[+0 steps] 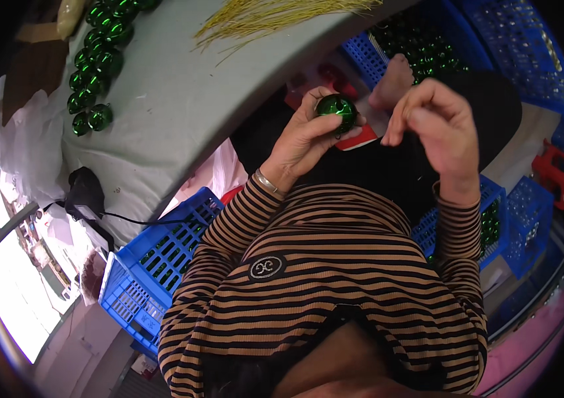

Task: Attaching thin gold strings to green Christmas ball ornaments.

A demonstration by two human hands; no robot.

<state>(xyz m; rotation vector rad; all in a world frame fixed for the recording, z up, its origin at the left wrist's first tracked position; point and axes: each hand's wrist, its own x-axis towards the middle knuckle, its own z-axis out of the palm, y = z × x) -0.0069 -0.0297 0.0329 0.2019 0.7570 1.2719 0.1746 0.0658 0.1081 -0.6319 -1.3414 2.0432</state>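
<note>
Nearest to me: striped sleeves coming up from the lower edge, both forearms raised over my lap.

My left hand (305,136) is closed around a shiny green ball ornament (336,108). The fingers (322,95) wrap it from the left and underneath, thumb across the lower front. The ball sits at the tips of that hand, its exposed face turned right, toward my other hand. A bracelet sits on that wrist.

My right hand (438,119) is just to the right of the ball, apart from it, not touching. Its fingers (402,126) are curled in and pinched together at the tips. Whether something thin is held in the pinch, I cannot tell; nothing shows clearly. The pinch points left and slightly down at the ball, so the gap to close runs right to left. The ball is round, no long axis to note; its cap end is not clear from here.

Farther: blue crates (156,259) on both sides of my knees, one at right holding more green balls.

Farthest: the grey desk (182,99), upper left, with a row of green balls (93,73) along its far edge and a bundle of gold strands (275,16) at the top.
</note>
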